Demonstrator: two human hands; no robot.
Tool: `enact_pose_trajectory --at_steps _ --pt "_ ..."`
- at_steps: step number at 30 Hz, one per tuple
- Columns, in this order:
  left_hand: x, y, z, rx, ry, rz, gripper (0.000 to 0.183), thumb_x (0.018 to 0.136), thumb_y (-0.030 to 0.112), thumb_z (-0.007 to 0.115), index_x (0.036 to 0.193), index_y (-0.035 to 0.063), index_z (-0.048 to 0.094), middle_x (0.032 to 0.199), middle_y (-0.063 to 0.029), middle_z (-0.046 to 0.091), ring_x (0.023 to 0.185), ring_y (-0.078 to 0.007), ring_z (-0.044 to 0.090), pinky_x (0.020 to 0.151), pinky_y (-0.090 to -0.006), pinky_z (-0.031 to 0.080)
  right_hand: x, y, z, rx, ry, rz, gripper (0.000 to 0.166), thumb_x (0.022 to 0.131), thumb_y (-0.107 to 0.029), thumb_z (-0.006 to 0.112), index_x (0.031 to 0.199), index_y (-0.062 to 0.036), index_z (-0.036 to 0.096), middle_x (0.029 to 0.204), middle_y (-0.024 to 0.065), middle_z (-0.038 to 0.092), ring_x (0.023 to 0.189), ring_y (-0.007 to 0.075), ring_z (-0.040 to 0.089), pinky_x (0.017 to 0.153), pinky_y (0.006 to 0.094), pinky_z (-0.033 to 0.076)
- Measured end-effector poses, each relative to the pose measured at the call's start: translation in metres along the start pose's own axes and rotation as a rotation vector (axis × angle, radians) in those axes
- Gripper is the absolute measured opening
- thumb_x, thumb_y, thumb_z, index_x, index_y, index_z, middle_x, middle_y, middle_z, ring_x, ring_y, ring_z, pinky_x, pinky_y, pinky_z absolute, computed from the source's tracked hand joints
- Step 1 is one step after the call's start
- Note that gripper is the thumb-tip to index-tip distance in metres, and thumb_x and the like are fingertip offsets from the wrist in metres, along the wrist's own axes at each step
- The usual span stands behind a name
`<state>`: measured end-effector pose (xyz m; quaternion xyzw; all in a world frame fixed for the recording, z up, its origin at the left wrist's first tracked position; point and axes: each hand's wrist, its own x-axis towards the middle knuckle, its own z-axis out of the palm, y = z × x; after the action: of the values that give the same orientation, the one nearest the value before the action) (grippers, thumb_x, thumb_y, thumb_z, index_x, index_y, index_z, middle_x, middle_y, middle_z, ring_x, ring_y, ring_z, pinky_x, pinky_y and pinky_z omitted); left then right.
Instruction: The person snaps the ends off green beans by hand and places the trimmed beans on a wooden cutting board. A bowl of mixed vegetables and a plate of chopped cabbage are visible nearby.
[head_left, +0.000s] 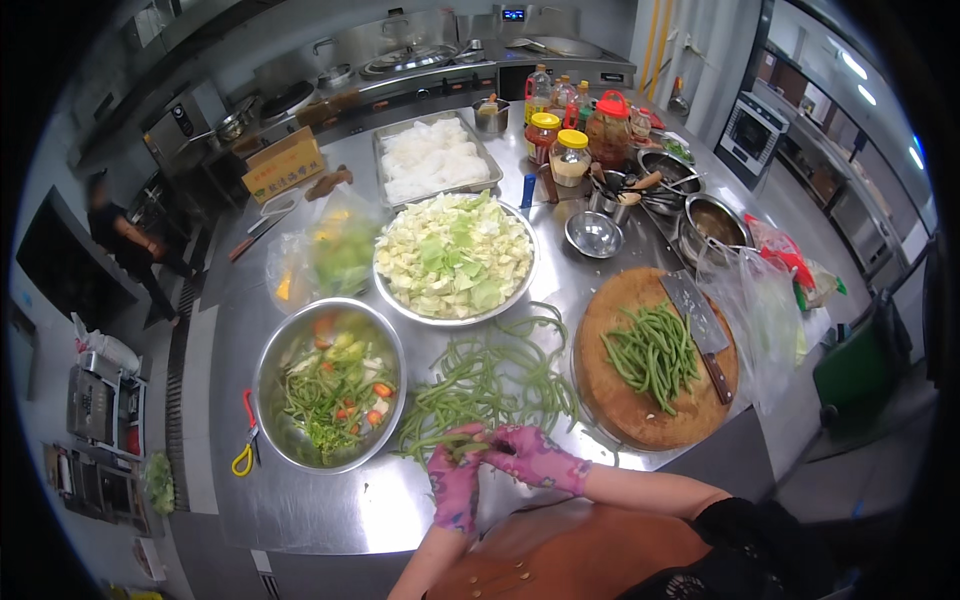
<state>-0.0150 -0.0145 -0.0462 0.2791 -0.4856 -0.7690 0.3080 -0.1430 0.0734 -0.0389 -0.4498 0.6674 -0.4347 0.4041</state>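
Observation:
Both my hands wear pink flowered gloves and meet at the front of the steel table (330, 517). My left hand (454, 484) is closed around a few green beans (466, 448). The fingers of my right hand (536, 461) pinch at the right end of these beans; the exact grip is partly hidden. Just beyond my hands, long green beans (480, 375) lie loose in a pile. To the right, shorter beans (652, 356) are heaped on a round wooden chopping board (600, 315) beside a cleaver (694, 311). On the left, a steel bowl (270, 367) contains vegetable scraps.
Chopped cabbage (457, 255) fills a large bowl, with a tray of white noodle-like strands (431, 157) behind it. Scissors (247, 442) lie at the left. Jars (570, 154), an empty bowl (594, 234) and plastic bags (750, 322) stand right. A person (124, 232) is far left.

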Motion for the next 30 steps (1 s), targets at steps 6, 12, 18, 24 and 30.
enact_pose_trajectory --at_steps 6,12,18,24,30 --pt "-0.008 -0.002 0.031 0.299 0.204 0.183 0.013 0.084 0.012 0.064 0.091 0.0038 0.058 0.091 -0.0049 0.059 0.083 -0.015 0.056 0.076 -0.0271 0.045 -0.013 -0.01 -0.03 -0.42 0.098 -0.273 0.024 0.088 -0.025 0.052 0.083 -0.0019 0.059 0.078 0.0168 0.058 0.075 0.0342 0.058 0.068 0.0401 0.047" --pt "-0.014 -0.007 0.039 0.373 0.235 0.045 0.02 0.087 0.021 0.057 0.098 0.0033 0.058 0.081 -0.0044 0.06 0.068 -0.0144 0.054 0.061 -0.0272 0.044 -0.026 -0.001 -0.054 -0.37 -0.094 -0.433 0.019 0.091 -0.017 0.05 0.081 -0.002 0.056 0.076 0.0145 0.056 0.074 0.0319 0.057 0.066 0.0373 0.047" --pt "-0.001 -0.032 0.041 -0.397 0.24 -0.156 0.026 0.089 0.029 0.059 0.1 0.0062 0.053 0.081 -0.0034 0.053 0.063 -0.0122 0.049 0.057 -0.024 0.042 -0.05 0.023 -0.087 0.185 -0.065 -0.252 0.01 0.087 -0.012 0.055 0.092 -0.0027 0.058 0.088 0.014 0.056 0.086 0.028 0.057 0.075 0.0331 0.047" --pt "-0.014 -0.006 0.087 -0.517 0.32 -0.054 0.022 0.09 0.027 0.057 0.1 0.0078 0.05 0.084 -0.007 0.054 0.064 -0.0135 0.05 0.058 -0.0256 0.043 -0.048 0.027 -0.093 -0.038 -0.088 -0.428 0.022 0.087 -0.017 0.056 0.105 -0.0036 0.06 0.089 0.0135 0.059 0.081 0.0277 0.058 0.074 0.0347 0.048" --pt "-0.015 -0.006 0.115 -0.483 0.318 0.033 0.017 0.09 0.021 0.058 0.098 0.0063 0.055 0.081 -0.0062 0.059 0.068 -0.0126 0.053 0.061 -0.0241 0.045 -0.052 0.014 -0.096 -0.025 -0.267 -0.25 0.019 0.085 -0.014 0.061 0.098 -0.001 0.06 0.066 0.0048 0.057 0.06 0.0149 0.054 0.055 0.0297 0.043"
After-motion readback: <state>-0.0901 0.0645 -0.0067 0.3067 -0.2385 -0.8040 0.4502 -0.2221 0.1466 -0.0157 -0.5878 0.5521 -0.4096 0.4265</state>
